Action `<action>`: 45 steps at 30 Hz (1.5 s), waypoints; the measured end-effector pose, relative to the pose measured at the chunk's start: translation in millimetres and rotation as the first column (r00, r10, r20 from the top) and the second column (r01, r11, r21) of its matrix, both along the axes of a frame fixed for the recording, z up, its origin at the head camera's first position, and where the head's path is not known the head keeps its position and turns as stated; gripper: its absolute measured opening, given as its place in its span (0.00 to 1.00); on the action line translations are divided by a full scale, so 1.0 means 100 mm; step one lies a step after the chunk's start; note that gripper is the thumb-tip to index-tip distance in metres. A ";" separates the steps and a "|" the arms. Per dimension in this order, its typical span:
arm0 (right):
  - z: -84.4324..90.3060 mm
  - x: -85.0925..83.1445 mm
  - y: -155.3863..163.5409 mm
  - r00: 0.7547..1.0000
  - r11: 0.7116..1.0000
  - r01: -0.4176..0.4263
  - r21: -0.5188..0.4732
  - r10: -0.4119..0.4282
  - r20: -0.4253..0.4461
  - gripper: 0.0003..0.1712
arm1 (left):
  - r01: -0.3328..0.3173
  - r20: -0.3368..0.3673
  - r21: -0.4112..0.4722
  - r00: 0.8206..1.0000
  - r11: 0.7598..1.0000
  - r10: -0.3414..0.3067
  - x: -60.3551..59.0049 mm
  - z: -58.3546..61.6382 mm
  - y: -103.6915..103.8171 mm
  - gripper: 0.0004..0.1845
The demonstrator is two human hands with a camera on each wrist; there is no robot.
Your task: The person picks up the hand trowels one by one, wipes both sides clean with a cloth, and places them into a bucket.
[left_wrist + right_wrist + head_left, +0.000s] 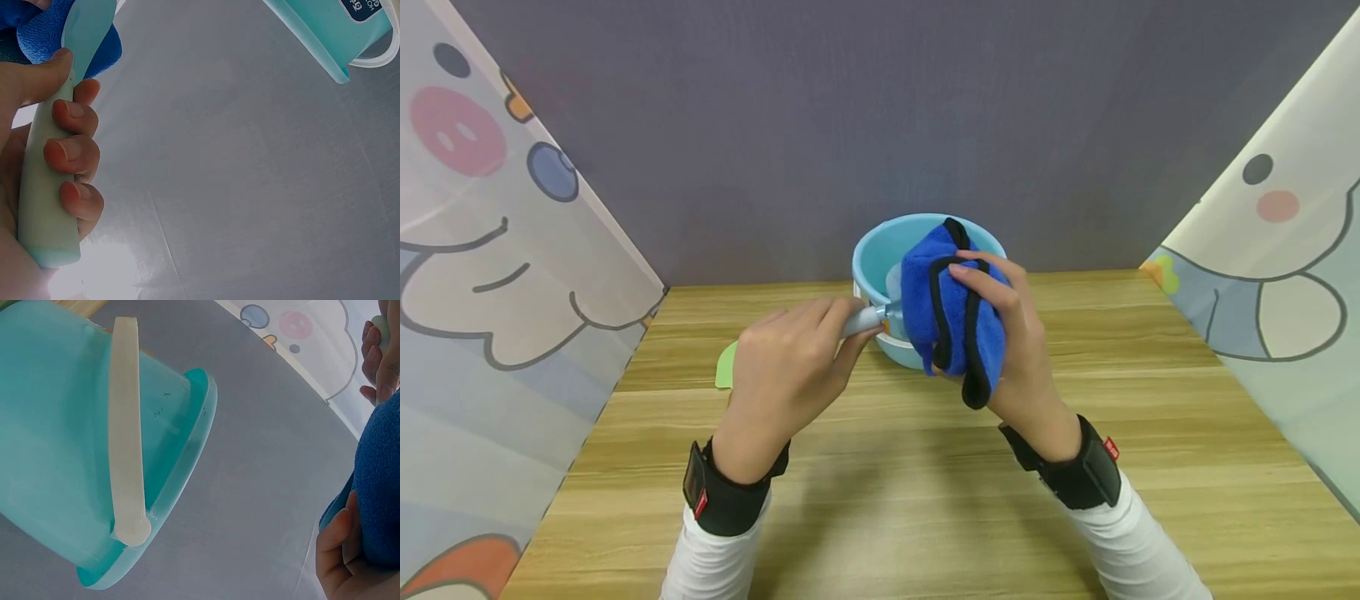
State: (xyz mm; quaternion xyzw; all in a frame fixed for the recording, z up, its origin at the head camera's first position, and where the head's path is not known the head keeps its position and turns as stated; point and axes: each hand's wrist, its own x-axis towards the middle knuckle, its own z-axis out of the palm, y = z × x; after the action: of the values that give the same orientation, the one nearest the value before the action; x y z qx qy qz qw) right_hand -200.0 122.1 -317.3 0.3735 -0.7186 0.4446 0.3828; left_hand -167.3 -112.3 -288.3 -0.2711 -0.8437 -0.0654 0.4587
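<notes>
Wiping a spatula at the bucket

Our left hand gripped the spatula; our right hand clutched the blue cloth before the turquoise bucket.

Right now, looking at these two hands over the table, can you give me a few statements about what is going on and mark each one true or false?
1. The left hand grips a pale utensil handle. True.
2. The right hand holds a red sponge. False: it holds a blue cloth with black edging.
3. A light blue bucket stands on the wooden table behind the hands. True.
4. The bucket has no handle. False: a whitish carrying handle lies against its side.
5. The cloth is wrapped around the front end of the utensil. True, as far as the head view shows.
6. Both forearms are bare. False: each wears a black wrist strap over a white sleeve.
</notes>
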 end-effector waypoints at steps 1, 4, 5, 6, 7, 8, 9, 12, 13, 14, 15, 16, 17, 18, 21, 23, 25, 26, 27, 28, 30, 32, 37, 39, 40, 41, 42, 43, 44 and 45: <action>0.00 0.00 0.00 1.000 1.000 0.002 -0.002 -0.002 -0.001 0.45 | 0.001 0.000 0.000 1.000 1.000 -0.001 0.00 0.00 0.00 0.17; 0.01 -0.01 0.01 1.000 1.000 0.008 -0.013 -0.008 0.000 0.46 | 0.003 0.000 0.001 1.000 1.000 -0.003 0.00 0.01 0.00 0.17; 0.01 -0.02 0.01 1.000 1.000 0.012 -0.016 -0.012 0.006 0.46 | 0.003 -0.001 0.000 1.000 1.000 -0.003 0.00 0.01 -0.01 0.17; 0.01 -0.02 0.02 1.000 1.000 0.016 -0.020 -0.016 0.015 0.46 | 0.001 -0.003 0.000 1.000 1.000 -0.001 0.00 0.01 -0.01 0.16; 0.01 -0.02 0.03 0.999 1.000 0.021 -0.022 -0.020 0.024 0.45 | -0.001 -0.006 0.001 1.000 1.000 0.001 0.00 0.01 -0.01 0.16; 0.01 -0.03 0.03 0.999 0.999 0.025 -0.023 -0.024 0.036 0.45 | -0.002 -0.008 0.002 1.000 1.000 0.002 0.00 0.01 -0.01 0.16; 0.01 -0.03 0.04 0.998 0.999 0.031 -0.023 -0.030 0.046 0.45 | -0.003 -0.011 0.003 1.000 1.000 0.003 0.00 0.01 -0.01 0.16; 0.01 -0.04 0.06 0.997 0.999 0.042 -0.025 -0.040 0.071 0.45 | -0.007 -0.022 0.006 1.000 1.000 0.007 0.00 0.01 -0.02 0.16; 0.02 -0.04 0.06 0.997 0.999 0.044 -0.024 -0.042 0.072 0.45 | -0.007 -0.025 0.007 1.000 1.000 0.007 0.00 0.01 -0.02 0.16; 0.02 -0.04 0.07 0.996 0.999 0.048 -0.024 -0.046 0.074 0.45 | -0.007 -0.027 0.008 1.000 1.000 0.007 0.00 0.01 -0.02 0.16; 0.02 -0.04 0.07 0.996 0.998 0.053 -0.025 -0.051 0.074 0.45 | -0.007 -0.030 0.008 1.000 1.000 0.007 0.00 0.01 -0.02 0.16; 0.02 -0.04 0.08 0.996 0.998 0.058 -0.026 -0.056 0.072 0.46 | -0.007 -0.033 0.009 0.999 1.000 0.008 0.00 0.01 -0.02 0.16; 0.03 -0.05 0.09 0.996 0.998 0.063 -0.027 -0.061 0.069 0.46 | -0.007 -0.034 0.009 0.999 1.000 0.008 0.00 0.01 -0.02 0.17; 0.03 -0.05 0.10 0.995 0.997 0.069 -0.025 -0.068 0.067 0.46 | -0.007 -0.036 0.011 0.999 1.000 0.007 0.00 0.01 -0.01 0.17; 0.04 -0.07 0.13 0.994 0.995 0.088 -0.035 -0.086 0.061 0.46 | -0.006 -0.040 0.017 0.999 1.000 0.007 0.00 0.01 -0.01 0.16; 0.05 -0.08 0.14 0.993 0.994 0.102 -0.038 -0.099 0.058 0.46 | -0.007 -0.040 0.021 0.999 1.000 0.008 0.00 0.01 0.00 0.16; 0.05 -0.09 0.15 0.991 0.992 0.118 -0.044 -0.116 0.062 0.46 | -0.011 -0.041 0.024 0.999 1.000 0.012 0.00 0.01 0.00 0.15; 0.05 -0.09 0.16 0.990 0.991 0.127 -0.046 -0.124 0.065 0.46 | -0.013 -0.040 0.025 0.999 1.000 0.014 0.01 0.01 0.00 0.15; 0.05 -0.10 0.16 0.989 0.990 0.134 -0.046 -0.131 0.066 0.46 | -0.015 -0.038 0.026 0.999 1.000 0.016 0.01 0.01 0.00 0.15; 0.05 -0.10 0.17 0.988 0.989 0.143 -0.047 -0.140 0.070 0.46 | -0.017 -0.037 0.027 0.999 0.999 0.018 0.01 0.01 0.00 0.15; 0.05 -0.10 0.17 0.985 0.986 0.157 -0.053 -0.152 0.079 0.45 | -0.021 -0.035 0.027 0.999 0.999 0.022 0.01 0.00 -0.01 0.15; 0.05 -0.11 0.18 0.984 0.985 0.165 -0.059 -0.160 0.085 0.44 | -0.022 -0.030 0.025 0.999 0.999 0.022 0.01 0.01 -0.01 0.15; 0.06 -0.11 0.19 0.980 0.981 0.182 -0.064 -0.176 0.093 0.44 | -0.023 -0.020 0.022 1.000 0.999 0.024 0.01 0.02 -0.01 0.15; 0.07 -0.11 0.19 0.979 0.980 0.190 -0.063 -0.184 0.092 0.44 | -0.024 -0.017 0.023 1.000 0.999 0.024 0.02 0.02 -0.01 0.15; 0.07 -0.12 0.20 0.978 0.979 0.194 -0.061 -0.188 0.089 0.44 | -0.024 -0.016 0.024 1.000 0.999 0.025 0.02 0.02 -0.01 0.15; 0.07 -0.12 0.20 0.977 0.978 0.198 -0.060 -0.193 0.089 0.44 | -0.025 -0.016 0.024 1.000 0.999 0.025 0.02 0.02 -0.01 0.15; 0.07 -0.12 0.21 0.976 0.977 0.206 -0.054 -0.201 0.087 0.44 | -0.026 -0.016 0.024 1.000 0.999 0.026 0.01 0.02 -0.01 0.15; 0.07 -0.13 0.22 0.974 0.976 0.213 -0.049 -0.209 0.085 0.44 | -0.027 -0.016 0.025 1.000 0.999 0.027 0.01 0.02 -0.01 0.15; 0.07 -0.14 0.23 0.973 0.975 0.220 -0.043 -0.216 0.083 0.45 | -0.027 -0.015 0.026 1.000 0.999 0.027 0.01 0.02 -0.01 0.15; 0.07 -0.14 0.24 0.971 0.973 0.228 -0.037 -0.224 0.081 0.45 | -0.028 -0.016 0.026 0.999 0.999 0.028 0.01 0.02 -0.01 0.15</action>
State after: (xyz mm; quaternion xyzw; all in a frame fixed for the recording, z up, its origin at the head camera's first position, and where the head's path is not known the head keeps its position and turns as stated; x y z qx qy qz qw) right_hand -214.2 146.1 -310.1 0.2628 -0.7600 0.4286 0.4117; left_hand -166.6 -113.1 -286.7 -0.2539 -0.8426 -0.0678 0.4700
